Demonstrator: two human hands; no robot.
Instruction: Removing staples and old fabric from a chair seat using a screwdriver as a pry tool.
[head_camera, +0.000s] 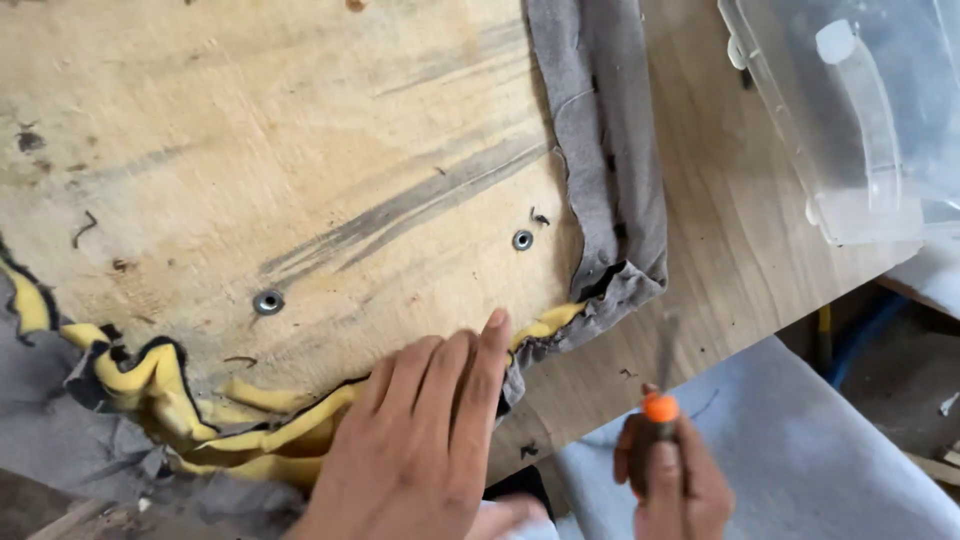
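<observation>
Left hand (420, 440) flat, fingers spread, pressing yellow foam (250, 420) and grey cloth (610, 150) on rough plywood board (250, 150). Right hand (670, 470) at 5 o'clock, fist round screwdriver (660, 385), orange handle. Smooth wooden counter (730, 220). Clear plastic box (850, 110) at 2 o'clock.

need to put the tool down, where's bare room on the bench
Free: the bare bench strip between the grey fabric edge and the clear plastic bin. The plywood panel is open above its two metal inserts. Crowded: the front edge, with yellow foam and the left hand.
</observation>
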